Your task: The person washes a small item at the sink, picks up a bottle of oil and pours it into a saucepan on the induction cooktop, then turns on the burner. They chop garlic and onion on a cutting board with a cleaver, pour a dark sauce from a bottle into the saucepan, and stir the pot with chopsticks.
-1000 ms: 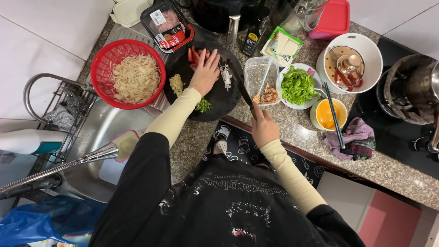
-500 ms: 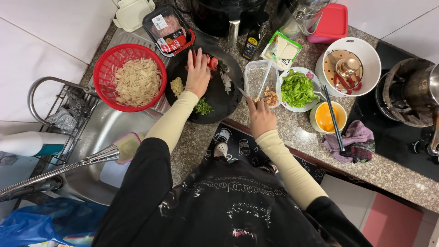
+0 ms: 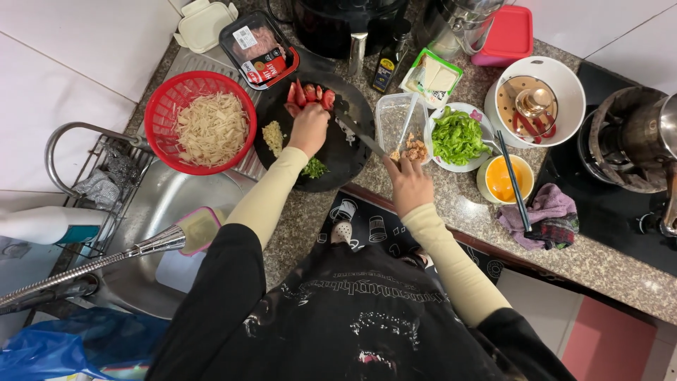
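Head view: crowded granite countertop [image 3: 451, 212], sink [image 3: 141, 212]

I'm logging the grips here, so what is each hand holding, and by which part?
The right hand holds a knife by its handle, blade over the black board. The left hand rests on the board beside the tomato pieces; whether it grips anything cannot be told.
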